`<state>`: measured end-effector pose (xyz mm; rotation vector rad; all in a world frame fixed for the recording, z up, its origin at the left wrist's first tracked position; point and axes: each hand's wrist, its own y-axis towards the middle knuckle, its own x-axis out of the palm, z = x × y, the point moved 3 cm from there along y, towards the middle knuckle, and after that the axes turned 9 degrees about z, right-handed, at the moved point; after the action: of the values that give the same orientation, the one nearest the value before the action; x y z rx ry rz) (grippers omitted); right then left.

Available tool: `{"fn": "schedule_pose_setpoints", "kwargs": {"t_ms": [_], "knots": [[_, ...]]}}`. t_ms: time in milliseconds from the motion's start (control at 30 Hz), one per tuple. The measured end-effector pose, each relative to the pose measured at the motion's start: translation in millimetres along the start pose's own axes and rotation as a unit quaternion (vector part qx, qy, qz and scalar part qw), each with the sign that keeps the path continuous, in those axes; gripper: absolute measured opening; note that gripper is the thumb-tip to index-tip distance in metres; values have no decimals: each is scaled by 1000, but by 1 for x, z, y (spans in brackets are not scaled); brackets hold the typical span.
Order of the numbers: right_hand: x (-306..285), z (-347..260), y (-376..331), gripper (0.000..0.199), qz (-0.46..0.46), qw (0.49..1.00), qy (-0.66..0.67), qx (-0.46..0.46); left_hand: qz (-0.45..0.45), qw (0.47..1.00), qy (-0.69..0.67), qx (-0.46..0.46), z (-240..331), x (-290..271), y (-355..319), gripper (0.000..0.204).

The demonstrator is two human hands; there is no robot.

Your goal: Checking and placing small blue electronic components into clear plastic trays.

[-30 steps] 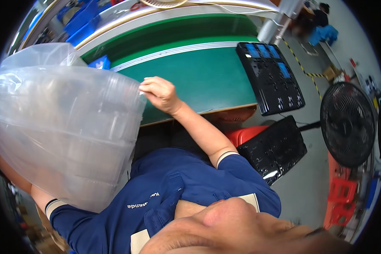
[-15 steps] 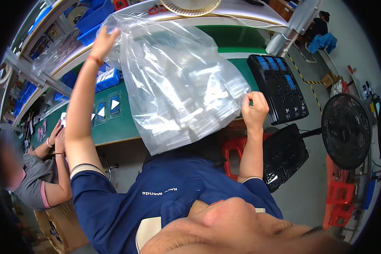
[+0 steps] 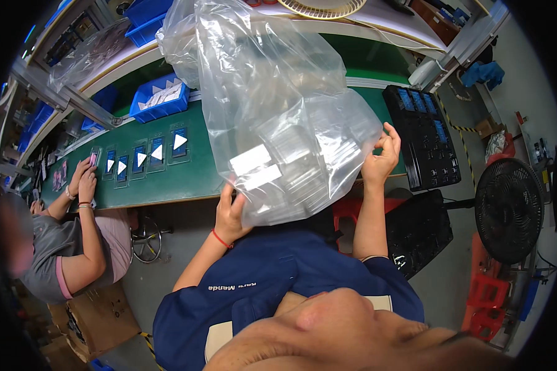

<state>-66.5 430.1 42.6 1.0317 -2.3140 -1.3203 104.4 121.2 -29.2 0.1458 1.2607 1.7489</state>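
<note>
A large clear plastic bag [image 3: 272,80] stands over the bench's near edge, its loose upper end reaching up to the shelf. Through the film show clear, ribbed plastic pieces [image 3: 297,154] in a stack; their exact kind is blurred by the bag. My left hand [image 3: 230,217] grips the bag's near left corner, fingers curled on the film. At the right corner, my right hand [image 3: 382,156] pinches the bag between thumb and fingers. White rectangular patches [image 3: 254,167] show near the left side of the bag.
On the green bench [image 3: 185,176], several flat blue-and-clear packs with white triangles [image 3: 156,151] lie in a row left of the bag. Behind them is a blue bin [image 3: 161,99] of white pieces. A black tray [image 3: 424,139] lies right. A co-worker's hands [image 3: 83,179] work at left; a black fan [image 3: 509,210] stands right.
My left hand has come down from the bag's upper left end to its near left corner. My right hand stays at the right corner. The view has shifted, showing more of the bench.
</note>
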Motion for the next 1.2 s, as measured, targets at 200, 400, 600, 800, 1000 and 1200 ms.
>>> {"fn": "schedule_pose_setpoints", "kwargs": {"t_ms": [200,400,600,800,1000,1200], "knots": [[-28,46,-5,16,-160,895,283,305,-30,973,-128,-188,-37,-23,27,76],[-29,67,-8,46,-211,774,325,500,-16,774,-454,-440,-44,-39,37,86],[-12,31,-6,72,-343,691,218,598,-111,702,-402,-577,-40,-26,45,68],[-14,-4,-40,56,-374,555,304,678,-119,506,-531,-669,-12,-30,59,59],[18,-31,0,42,-369,579,411,600,-117,676,-520,-508,-71,-57,96,37],[26,-11,2,26,-233,561,551,573,-22,700,-583,-413,-68,-70,115,39]]}}
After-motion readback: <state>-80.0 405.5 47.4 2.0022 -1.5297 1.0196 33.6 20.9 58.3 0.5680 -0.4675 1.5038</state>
